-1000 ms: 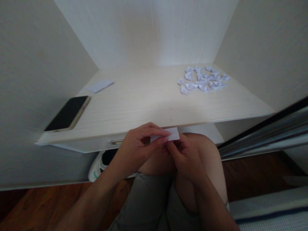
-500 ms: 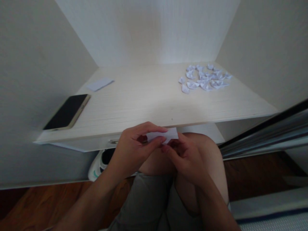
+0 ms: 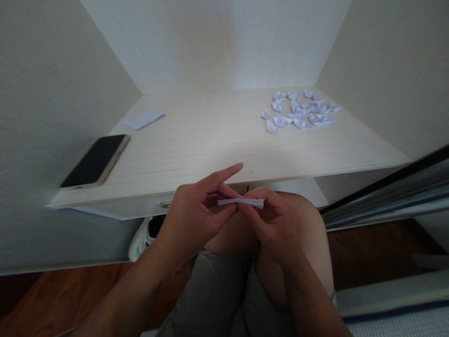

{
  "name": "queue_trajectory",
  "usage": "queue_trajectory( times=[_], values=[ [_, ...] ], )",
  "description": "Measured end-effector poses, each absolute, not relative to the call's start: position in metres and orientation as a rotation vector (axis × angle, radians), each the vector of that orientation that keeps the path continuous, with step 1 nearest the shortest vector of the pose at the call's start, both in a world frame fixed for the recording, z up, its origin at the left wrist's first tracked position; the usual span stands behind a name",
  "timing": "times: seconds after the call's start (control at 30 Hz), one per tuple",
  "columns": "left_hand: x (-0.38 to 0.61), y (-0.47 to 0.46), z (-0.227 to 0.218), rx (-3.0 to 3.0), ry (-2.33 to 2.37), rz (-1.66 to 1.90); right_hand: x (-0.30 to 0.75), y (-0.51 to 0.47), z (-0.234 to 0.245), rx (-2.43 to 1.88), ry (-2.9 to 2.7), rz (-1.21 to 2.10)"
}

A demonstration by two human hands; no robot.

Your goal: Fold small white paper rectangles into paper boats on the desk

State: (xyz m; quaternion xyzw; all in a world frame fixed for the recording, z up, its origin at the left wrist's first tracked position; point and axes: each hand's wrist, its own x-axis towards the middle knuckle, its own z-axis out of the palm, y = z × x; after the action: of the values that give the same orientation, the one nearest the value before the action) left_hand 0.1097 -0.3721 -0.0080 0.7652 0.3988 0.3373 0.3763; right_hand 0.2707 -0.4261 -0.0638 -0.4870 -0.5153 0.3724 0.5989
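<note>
A small folded piece of white paper (image 3: pixel 254 202) is pinched between both hands over my lap, its narrow edge facing me. My left hand (image 3: pixel 196 208) grips its left part between thumb and fingers, with the index finger raised away from it. My right hand (image 3: pixel 277 224) pinches the right part, thumb on the near side and fingers behind. On the right of the white desk (image 3: pixel 210 140) lies a cluster of small folded paper boats (image 3: pixel 298 112). A flat stack of white paper (image 3: pixel 144 120) rests at the desk's back left.
A phone (image 3: pixel 96 161) with a dark screen lies at the desk's left edge. Beneath is a drawer with a metal handle (image 3: pixel 164 205). A white shoe (image 3: pixel 143 238) stands below on the wooden floor. Walls close in the desk on both sides.
The folded paper has turned from showing its flat face to showing its narrow edge. My left index finger has lifted off it, and my right fingers have moved in behind the paper.
</note>
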Motion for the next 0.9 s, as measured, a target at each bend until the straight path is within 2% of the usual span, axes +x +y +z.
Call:
queue_trajectory(
  times=[0.33,0.53,0.73,0.9],
  values=[
    [0.107,-0.369,-0.012,2.139,0.889,0.893,0.277,-0.423,-0.056,-1.099,-1.226,0.894],
    [0.107,-0.370,-0.017,2.022,0.843,0.917,0.281,-0.423,-0.055,-1.118,-1.197,0.925],
    [0.104,-0.369,-0.012,1.809,0.928,0.765,0.280,-0.423,-0.058,-1.159,-1.173,0.874],
    [0.104,-0.362,-0.012,1.866,0.981,0.733,0.278,-0.424,-0.057,-1.238,-1.222,0.803]
  ],
)
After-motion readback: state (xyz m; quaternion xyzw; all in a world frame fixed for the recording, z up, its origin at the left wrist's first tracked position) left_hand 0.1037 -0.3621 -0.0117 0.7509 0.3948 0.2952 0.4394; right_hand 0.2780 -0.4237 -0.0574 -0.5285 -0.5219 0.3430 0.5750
